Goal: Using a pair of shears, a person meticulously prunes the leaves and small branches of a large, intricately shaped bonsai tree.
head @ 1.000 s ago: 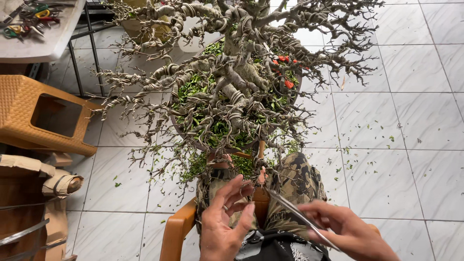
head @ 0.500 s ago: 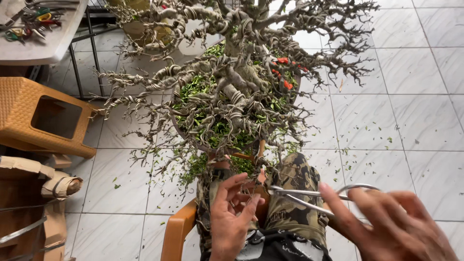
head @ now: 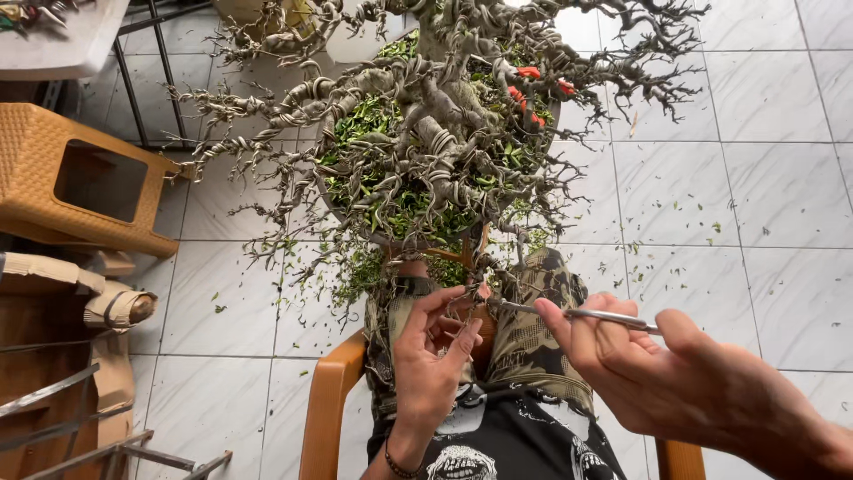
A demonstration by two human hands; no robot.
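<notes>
My left hand [head: 433, 356] pinches a low twig [head: 462, 307] of the wired bonsai [head: 435, 133] steady, so my right hand [head: 657, 373], clenched around slim shears [head: 577, 313], probably reaches its tip.

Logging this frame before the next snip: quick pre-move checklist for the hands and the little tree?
1. Right hand grips the metal tool: ok.
2. Tool tip meets a low twig of the wired tree: ok, tip sits at the twig.
3. Left hand steadies the same twig: ok, fingers curl around it.
4. Left fingers clear of the tool tip: not ok, very close beside it.
5. Whether the tool's blades are open: cannot tell, too small.
6. Pot steady on its stand: cannot tell, base hidden by branches.
</notes>
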